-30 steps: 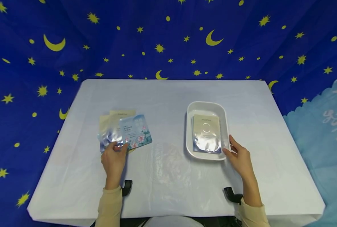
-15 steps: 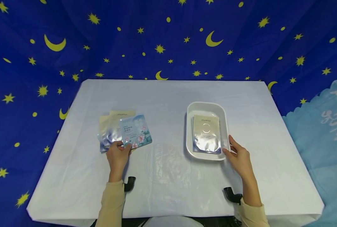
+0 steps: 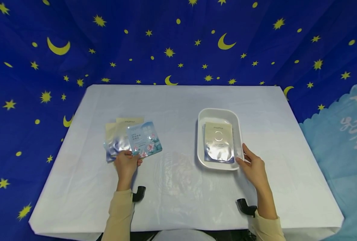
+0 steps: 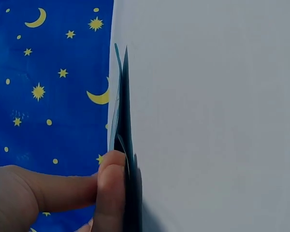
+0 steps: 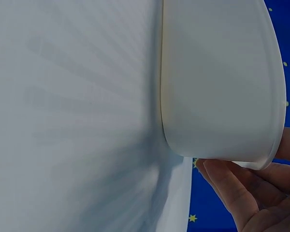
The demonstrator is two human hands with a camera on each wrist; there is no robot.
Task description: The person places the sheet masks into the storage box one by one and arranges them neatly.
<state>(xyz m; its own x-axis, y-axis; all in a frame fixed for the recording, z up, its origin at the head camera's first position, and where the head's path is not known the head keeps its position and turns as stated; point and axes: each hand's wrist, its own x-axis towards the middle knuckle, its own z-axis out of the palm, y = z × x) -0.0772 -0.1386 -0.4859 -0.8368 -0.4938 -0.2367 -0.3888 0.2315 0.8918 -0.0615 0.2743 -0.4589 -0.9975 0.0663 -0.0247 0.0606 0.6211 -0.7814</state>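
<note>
On the left of the table, my left hand (image 3: pixel 126 167) pinches the near edge of a light-blue sheet mask packet (image 3: pixel 144 139) printed with pink flowers. Beneath it lie several cream-and-silver packets (image 3: pixel 115 134), partly covered. The left wrist view has the packets (image 4: pixel 126 106) nearly edge-on, with the fingertips (image 4: pixel 111 181) against them. My right hand (image 3: pixel 253 167) holds the right rim of a white tray (image 3: pixel 200 140), thumb at the near-right corner. Inside the tray, a cream-and-silver packet (image 3: pixel 218 140) lies over a bluish one that shows at its left edge. The right wrist view shows the tray's outer wall (image 5: pixel 222 87).
A white cloth (image 3: pixel 178 197) covers the table. Behind it hangs a blue curtain (image 3: pixel 154 40) with yellow moons and stars, and a light-blue printed cloth (image 3: pixel 341 160) is at the right. Black wrist mounts (image 3: pixel 139 194) stick out beside the forearms.
My left hand has moved a little rightward along the packets' near edge and pinches the flowered packet, which has shifted slightly right. My right hand and the tray have stayed in place.
</note>
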